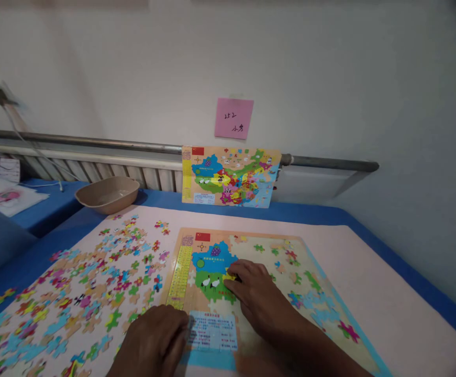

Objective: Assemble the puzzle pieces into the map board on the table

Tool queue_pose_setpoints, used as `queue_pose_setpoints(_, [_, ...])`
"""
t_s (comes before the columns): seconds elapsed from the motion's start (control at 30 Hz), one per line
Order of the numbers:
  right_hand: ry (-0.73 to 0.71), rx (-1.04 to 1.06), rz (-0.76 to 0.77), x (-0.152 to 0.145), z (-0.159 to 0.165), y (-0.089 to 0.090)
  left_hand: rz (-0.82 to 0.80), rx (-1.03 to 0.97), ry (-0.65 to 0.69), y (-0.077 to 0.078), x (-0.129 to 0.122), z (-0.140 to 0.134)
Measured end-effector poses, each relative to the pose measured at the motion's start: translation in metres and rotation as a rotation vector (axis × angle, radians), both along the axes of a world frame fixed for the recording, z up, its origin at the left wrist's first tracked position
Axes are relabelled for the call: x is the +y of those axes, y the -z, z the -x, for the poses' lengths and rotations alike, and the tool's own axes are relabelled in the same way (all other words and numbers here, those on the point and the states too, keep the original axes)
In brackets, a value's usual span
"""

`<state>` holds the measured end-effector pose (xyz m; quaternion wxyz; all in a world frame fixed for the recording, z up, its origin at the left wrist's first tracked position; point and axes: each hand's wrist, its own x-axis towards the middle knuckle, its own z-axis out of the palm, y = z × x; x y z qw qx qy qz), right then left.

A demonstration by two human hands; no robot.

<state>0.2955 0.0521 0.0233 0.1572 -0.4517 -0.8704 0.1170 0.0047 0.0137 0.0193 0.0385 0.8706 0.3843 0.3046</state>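
A partly assembled map jigsaw puzzle (212, 262) lies in its flat tray, with blue, green and peach pieces joined on the left side. Over the joined area, my right hand (255, 293) has its thumb and fingers pinched at a yellow puzzle piece (230, 273) beside the green section. My left hand (153, 335) rests at the tray's lower left, near the printed text block (214, 330). Its fingers are curled together, and whatever they may hold is hidden. Several loose pieces, among them a magenta one (348, 331), lie on the tray's bare right part.
Many loose puzzle pieces (82, 298) spread across the pink cloth at left. A beige basin (108, 193) stands behind them. At the back, a printed map sheet (231, 178) leans against a metal pipe (330, 163). A pink note (234, 118) is stuck on the wall.
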Motion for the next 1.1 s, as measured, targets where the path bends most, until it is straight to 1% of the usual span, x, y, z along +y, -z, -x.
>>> queue_pose_setpoints(0.1, [-0.002,-0.002,0.002,0.000,0.001,-0.002,0.023,-0.006,-0.001,0.000,-0.001,0.000])
queue_pose_setpoints(0.27, [0.037,-0.019,0.031,0.000,0.002,-0.010,0.008,0.001,-0.001,-0.001,0.000,-0.001])
queue_pose_setpoints(0.43, [0.039,0.002,0.016,0.003,0.000,-0.012,0.002,0.003,0.002,0.002,0.000,0.001])
queue_pose_setpoints(0.53, [0.119,0.037,-0.021,0.007,-0.009,-0.018,0.002,0.002,-0.007,0.000,0.000,0.002])
queue_pose_setpoints(0.6, [0.187,0.005,-0.020,0.010,-0.019,-0.025,-0.001,-0.007,0.001,-0.001,0.000,0.001])
queue_pose_setpoints(0.7, [0.237,-0.096,0.040,0.013,-0.036,-0.035,-0.013,-0.028,0.006,-0.001,0.001,0.001])
queue_pose_setpoints(0.77, [0.243,-0.121,0.088,0.013,-0.044,-0.039,-0.017,-0.032,0.002,0.000,0.001,0.001])
queue_pose_setpoints(0.93, [0.244,-0.076,0.162,0.011,-0.044,-0.036,-0.029,-0.041,0.005,0.001,0.002,0.002])
queue_pose_setpoints(1.1, [0.248,-0.046,0.133,0.011,-0.036,-0.028,-0.035,-0.041,0.006,-0.003,0.002,0.000])
